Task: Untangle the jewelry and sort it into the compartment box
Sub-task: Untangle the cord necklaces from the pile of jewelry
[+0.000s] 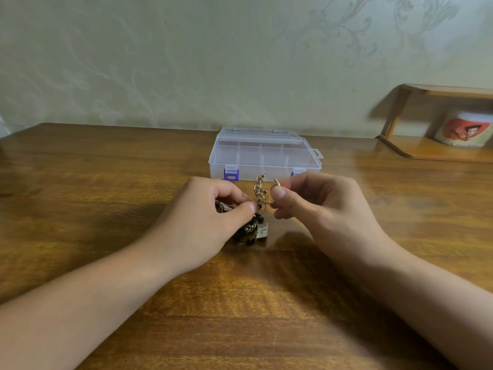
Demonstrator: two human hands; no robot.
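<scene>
A tangle of jewelry (252, 231), dark beads with gold pieces and a small rectangular pendant, lies on the wooden table in front of me. My left hand (205, 220) pinches part of the tangle between thumb and fingers. My right hand (312, 201) pinches a gold chain (260, 190) that rises upright between the two hands. Behind them stands the clear plastic compartment box (264, 153) with purple latches, its lid shut and its dividers showing through.
The brown wooden table (106, 182) runs back to a patterned wall. At the far right a small wooden shelf (437, 150) holds a white cup with a red picture (462, 132).
</scene>
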